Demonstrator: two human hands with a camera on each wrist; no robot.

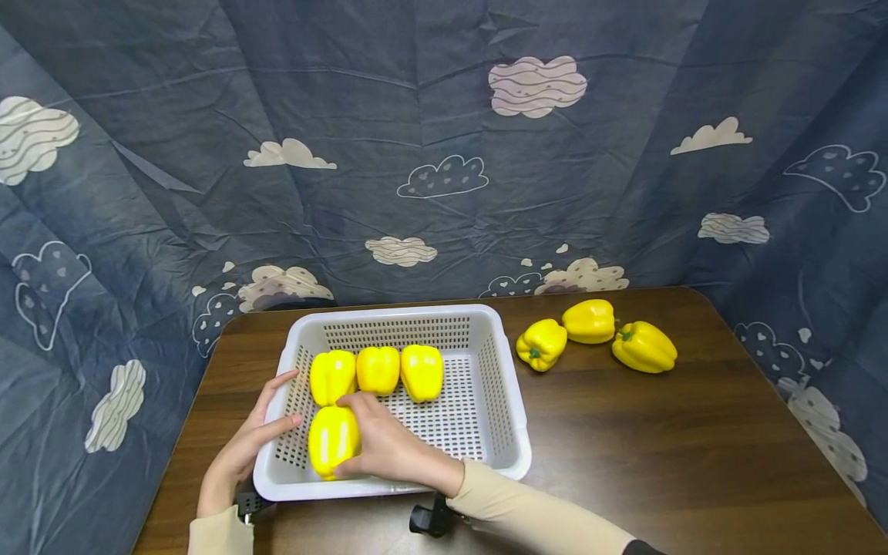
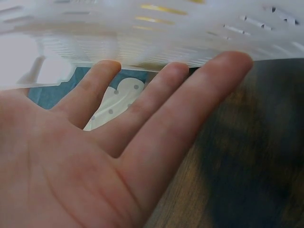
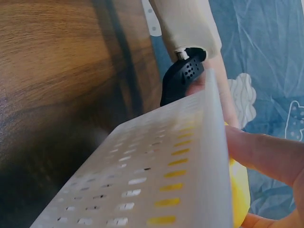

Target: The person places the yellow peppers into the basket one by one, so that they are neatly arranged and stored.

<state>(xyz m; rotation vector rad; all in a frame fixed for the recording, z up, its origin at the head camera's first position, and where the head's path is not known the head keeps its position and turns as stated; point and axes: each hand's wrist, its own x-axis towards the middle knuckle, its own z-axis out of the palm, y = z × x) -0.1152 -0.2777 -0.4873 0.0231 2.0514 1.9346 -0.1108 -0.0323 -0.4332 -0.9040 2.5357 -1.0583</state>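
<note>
My right hand (image 1: pixel 388 443) reaches into a white perforated plastic basket (image 1: pixel 516 432) and grips a yellow bell pepper (image 1: pixel 329 443) in its near left corner. Thumb and fingers lie on the pepper's right side. In the right wrist view, that pepper (image 3: pixel 241 192) shows past the basket's rim (image 3: pixel 216 156). Behind it, a row of three yellow bell peppers (image 1: pixel 378 371) sits in the basket. My left hand (image 1: pixel 243 447) rests at the basket's left rim, two digits reaching over it. In the left wrist view, its other fingers (image 2: pixel 164 121) are straight against the basket's outer wall.
Three more yellow bell peppers (image 1: pixel 588 321) lie on the brown wooden table (image 1: pixel 659 447), to the right of the basket near the back edge. A dark blue cloth (image 1: pixel 444 100) with cloud prints hangs behind the table and along both sides.
</note>
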